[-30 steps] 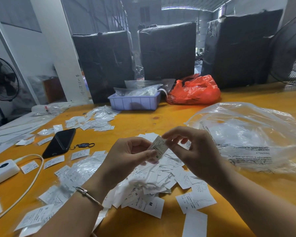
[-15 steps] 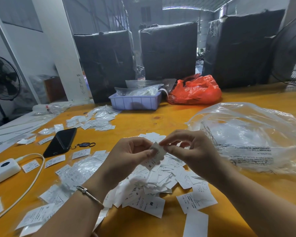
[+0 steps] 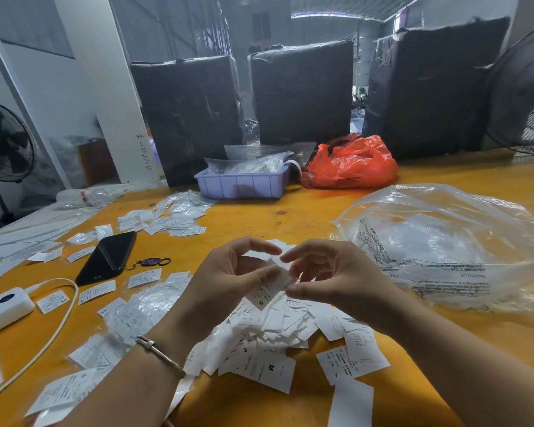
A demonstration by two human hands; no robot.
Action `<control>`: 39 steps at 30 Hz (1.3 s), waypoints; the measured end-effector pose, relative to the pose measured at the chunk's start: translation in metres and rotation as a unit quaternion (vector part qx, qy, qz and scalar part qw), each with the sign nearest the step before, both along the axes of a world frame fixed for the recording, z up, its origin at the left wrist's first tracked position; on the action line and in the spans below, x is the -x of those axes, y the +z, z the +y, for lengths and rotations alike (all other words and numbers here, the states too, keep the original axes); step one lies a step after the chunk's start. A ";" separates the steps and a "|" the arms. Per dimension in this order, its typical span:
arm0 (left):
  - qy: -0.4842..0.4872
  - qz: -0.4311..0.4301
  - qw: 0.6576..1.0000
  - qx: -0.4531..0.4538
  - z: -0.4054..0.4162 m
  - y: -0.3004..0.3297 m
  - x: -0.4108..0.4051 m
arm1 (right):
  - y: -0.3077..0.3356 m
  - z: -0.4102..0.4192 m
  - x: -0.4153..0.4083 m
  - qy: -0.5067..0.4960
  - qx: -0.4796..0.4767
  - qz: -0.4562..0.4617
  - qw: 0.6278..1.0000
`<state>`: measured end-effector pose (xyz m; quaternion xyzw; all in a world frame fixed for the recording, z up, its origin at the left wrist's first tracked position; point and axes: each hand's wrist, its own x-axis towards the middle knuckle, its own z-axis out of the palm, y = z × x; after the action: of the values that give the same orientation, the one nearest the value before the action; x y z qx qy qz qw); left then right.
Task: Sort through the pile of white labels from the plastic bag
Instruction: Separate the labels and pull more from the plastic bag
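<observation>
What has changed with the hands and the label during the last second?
The label has dropped lower, toward the pile of labels, and its M end now hangs down. The left hand and right hand still pinch it, forefingers now lifted. The plastic bag and phone stayed.

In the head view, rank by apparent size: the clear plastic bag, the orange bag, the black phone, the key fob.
1. clear plastic bag, though nearer
2. orange bag
3. black phone
4. key fob

Warehouse packing floor: black-wrapped bales [image 3: 302, 94], corrugated metal roof [image 3: 336, 7], industrial fans [image 3: 524, 90].
</observation>
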<state>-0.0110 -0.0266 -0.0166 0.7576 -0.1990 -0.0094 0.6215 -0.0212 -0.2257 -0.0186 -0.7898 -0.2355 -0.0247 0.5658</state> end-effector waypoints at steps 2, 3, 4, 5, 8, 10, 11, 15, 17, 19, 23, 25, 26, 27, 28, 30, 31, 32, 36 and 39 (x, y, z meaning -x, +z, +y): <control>0.001 -0.010 1.000 0.016 0.000 0.000 0.000 | -0.001 0.001 0.001 -0.003 -0.023 -0.006 1.000; 0.002 -0.016 1.000 0.019 0.001 0.000 -0.001 | -0.001 0.001 0.001 -0.009 -0.038 -0.010 0.999; 0.001 -0.021 1.000 0.019 0.002 -0.001 -0.002 | -0.002 0.001 0.000 -0.014 -0.051 -0.014 0.999; -0.001 -0.024 1.000 0.015 0.003 -0.001 -0.003 | -0.002 0.000 0.000 -0.017 -0.062 -0.017 0.998; -0.008 -0.029 1.000 -0.007 0.004 -0.003 -0.004 | 0.000 0.000 0.000 -0.007 -0.090 -0.013 0.996; -0.008 -0.030 0.999 -0.002 0.004 -0.002 -0.003 | 0.001 0.000 0.001 0.000 -0.100 -0.006 0.995; -0.007 -0.031 0.999 0.003 0.003 -0.002 -0.003 | 0.001 -0.001 0.001 0.004 -0.102 -0.002 0.995; -0.011 -0.019 1.000 0.015 0.002 -0.001 -0.003 | -0.002 0.000 -0.002 -0.011 -0.106 -0.016 0.994; -0.025 -0.001 0.999 0.029 0.002 -0.001 -0.002 | -0.003 0.000 -0.003 -0.025 -0.109 -0.029 0.993; -0.029 0.004 0.999 0.033 0.002 -0.001 -0.002 | -0.001 0.001 -0.002 -0.024 -0.117 -0.030 0.992; -0.017 -0.002 0.999 0.046 0.002 -0.001 -0.001 | 0.001 0.002 0.002 -0.022 -0.101 -0.029 0.994; -0.018 0.004 0.999 0.042 0.002 -0.002 -0.002 | 0.001 0.003 0.002 -0.034 -0.096 -0.049 0.994; -0.017 0.004 0.999 0.031 0.002 -0.002 -0.002 | 0.000 0.003 0.001 -0.043 -0.099 -0.058 0.993; -0.015 0.003 1.000 0.019 0.002 -0.002 -0.003 | 0.000 0.002 0.000 -0.052 -0.100 -0.065 0.991; -0.015 0.003 1.000 0.011 0.002 -0.002 -0.003 | 0.000 0.002 0.000 -0.060 -0.101 -0.072 0.990; -0.012 0.005 1.000 0.013 0.002 -0.003 -0.003 | 0.000 0.002 -0.001 -0.065 -0.099 -0.082 0.990; -0.008 0.003 1.000 0.012 0.001 -0.003 -0.003 | -0.001 0.002 -0.001 -0.063 -0.097 -0.085 0.990; -0.003 -0.001 1.000 0.006 0.001 -0.002 -0.003 | -0.001 0.002 -0.001 -0.063 -0.094 -0.088 0.990; 0.009 -0.007 1.000 -0.015 0.001 -0.002 -0.004 | -0.002 0.002 -0.001 -0.067 -0.079 -0.106 0.989; 0.005 -0.031 0.998 -0.048 0.002 -0.004 -0.004 | -0.003 0.003 0.000 -0.071 -0.061 -0.122 0.988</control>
<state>-0.0070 -0.0247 -0.0207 0.7878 -0.2135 0.0076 0.5778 -0.0208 -0.2230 -0.0213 -0.7600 -0.2437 -0.1749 0.5766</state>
